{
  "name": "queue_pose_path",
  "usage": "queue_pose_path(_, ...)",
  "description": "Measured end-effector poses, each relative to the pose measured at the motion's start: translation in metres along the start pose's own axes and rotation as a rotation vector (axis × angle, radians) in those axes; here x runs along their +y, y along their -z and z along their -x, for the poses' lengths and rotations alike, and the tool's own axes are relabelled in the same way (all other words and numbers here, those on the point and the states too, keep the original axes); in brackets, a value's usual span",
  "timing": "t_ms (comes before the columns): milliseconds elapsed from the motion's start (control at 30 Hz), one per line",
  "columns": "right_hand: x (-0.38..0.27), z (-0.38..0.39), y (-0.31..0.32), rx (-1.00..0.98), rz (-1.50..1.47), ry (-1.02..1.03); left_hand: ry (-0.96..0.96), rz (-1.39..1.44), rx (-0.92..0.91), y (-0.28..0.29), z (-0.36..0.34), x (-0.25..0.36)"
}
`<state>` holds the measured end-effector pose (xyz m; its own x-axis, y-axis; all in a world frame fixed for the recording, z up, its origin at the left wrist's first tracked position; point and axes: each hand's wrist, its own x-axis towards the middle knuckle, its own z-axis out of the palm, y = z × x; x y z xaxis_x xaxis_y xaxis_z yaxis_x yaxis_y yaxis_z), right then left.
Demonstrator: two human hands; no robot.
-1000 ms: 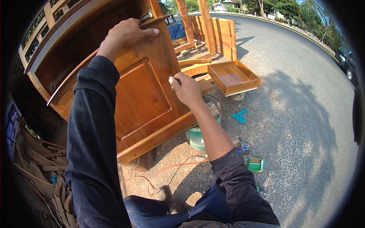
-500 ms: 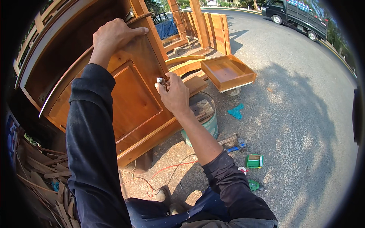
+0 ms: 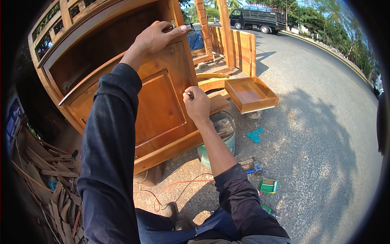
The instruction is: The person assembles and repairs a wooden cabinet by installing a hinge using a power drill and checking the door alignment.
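A varnished wooden cabinet [image 3: 109, 49] leans in front of me, its panelled door [image 3: 158, 107] facing up toward me. My left hand [image 3: 156, 38] grips the door's top edge, thumb stretched along it and fingertips partly hidden. Beside the door's right edge, my right hand [image 3: 198, 105] is closed in a pinch around a small metal piece [image 3: 189, 94]. Only its dark round end shows now; earlier it looked silvery and cylindrical. The hand is close over the door surface; whether the piece touches the wood I cannot tell.
An open wooden drawer [image 3: 252, 95] sits right of the cabinet, near a green bucket [image 3: 229, 144]. A teal cloth [image 3: 255, 135], a green box [image 3: 268, 186] and an orange hose [image 3: 174, 186] lie on the ground. Scrap wood [image 3: 61, 175] is piled left; a truck [image 3: 258, 19] stands beyond.
My view has swung, so the cabinet appears farther right and lower. My right hand has turned, and the metal piece is now mostly covered by its fingers. My left hand keeps its hold.
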<state>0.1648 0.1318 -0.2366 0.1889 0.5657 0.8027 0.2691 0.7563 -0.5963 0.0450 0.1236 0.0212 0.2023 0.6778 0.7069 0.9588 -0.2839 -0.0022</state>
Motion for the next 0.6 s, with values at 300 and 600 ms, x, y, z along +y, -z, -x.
queue_pose_path(300, 0.002, -0.007, 0.022, -0.11, -0.075, -0.194, 0.162, -0.38, -0.206, 0.047, 0.044, -0.002)
queue_pose_path(600, -0.002, 0.029, 0.031, -0.155, 0.206, -0.206, 0.205, -0.446, -0.268, 0.048, 0.051, 0.003)
